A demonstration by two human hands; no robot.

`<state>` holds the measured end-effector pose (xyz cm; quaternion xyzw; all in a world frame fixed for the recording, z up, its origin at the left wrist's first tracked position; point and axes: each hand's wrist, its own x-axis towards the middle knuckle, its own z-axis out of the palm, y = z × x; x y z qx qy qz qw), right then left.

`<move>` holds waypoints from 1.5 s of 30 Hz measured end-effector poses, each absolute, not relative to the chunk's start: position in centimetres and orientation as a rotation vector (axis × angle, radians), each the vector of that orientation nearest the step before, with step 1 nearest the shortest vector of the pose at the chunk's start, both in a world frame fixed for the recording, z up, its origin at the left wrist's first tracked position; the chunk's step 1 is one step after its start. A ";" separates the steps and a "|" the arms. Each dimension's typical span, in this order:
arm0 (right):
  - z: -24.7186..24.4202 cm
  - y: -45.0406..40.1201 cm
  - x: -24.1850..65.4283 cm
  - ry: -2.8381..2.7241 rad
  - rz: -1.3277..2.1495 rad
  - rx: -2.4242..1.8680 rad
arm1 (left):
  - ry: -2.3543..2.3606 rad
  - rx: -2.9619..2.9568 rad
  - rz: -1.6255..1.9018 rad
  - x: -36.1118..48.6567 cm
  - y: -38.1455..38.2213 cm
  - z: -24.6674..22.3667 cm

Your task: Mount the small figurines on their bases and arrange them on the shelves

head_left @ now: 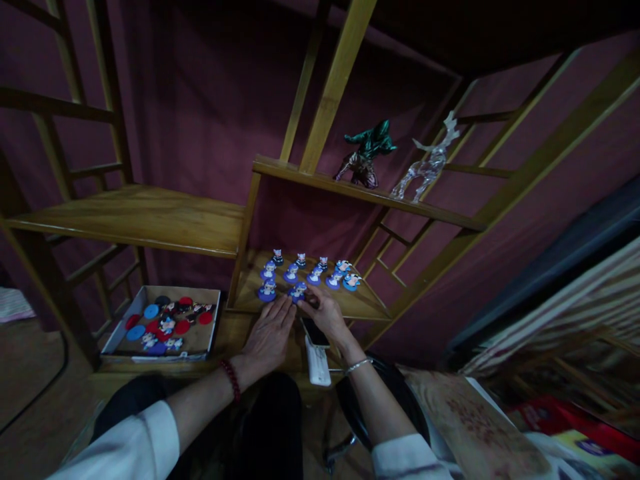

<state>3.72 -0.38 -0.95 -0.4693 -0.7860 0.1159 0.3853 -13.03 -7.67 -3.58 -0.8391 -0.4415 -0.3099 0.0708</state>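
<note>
Several small figurines stand in rows on the lower wooden shelf [367, 301]. At the back are black-and-white ones [301, 260]; blue-based ones [351, 281] stand at the right, and purple-based ones fill the middle row [291, 272]. In front, one purple-based figurine [267, 289] stands alone at the left. Beside it, another purple-based figurine [298, 291] is between my hands. My right hand [324, 313] has its fingers around this figurine's right side. My left hand [270, 333] lies at the shelf's front edge, fingers stretched out, their tips near the same figurine's base.
A shallow box [216, 327] at the left holds red and blue discs and more figurines. A phone [316, 333] and a white object [318, 363] lie below my right hand. Above stand a green figure [370, 152] and a clear deer [427, 163]. A black stool [380, 400] is beneath.
</note>
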 end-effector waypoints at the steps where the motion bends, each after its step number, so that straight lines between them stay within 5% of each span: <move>1: -0.9 -0.4 3.7 -2.005 0.291 -1.196 | -1.334 -2.522 -0.925 -13.0 -7.7 -3.6; 45: -0.9 -1.1 3.7 -2.013 0.231 -1.182 | -1.331 -2.551 -0.960 -13.1 -7.8 -3.5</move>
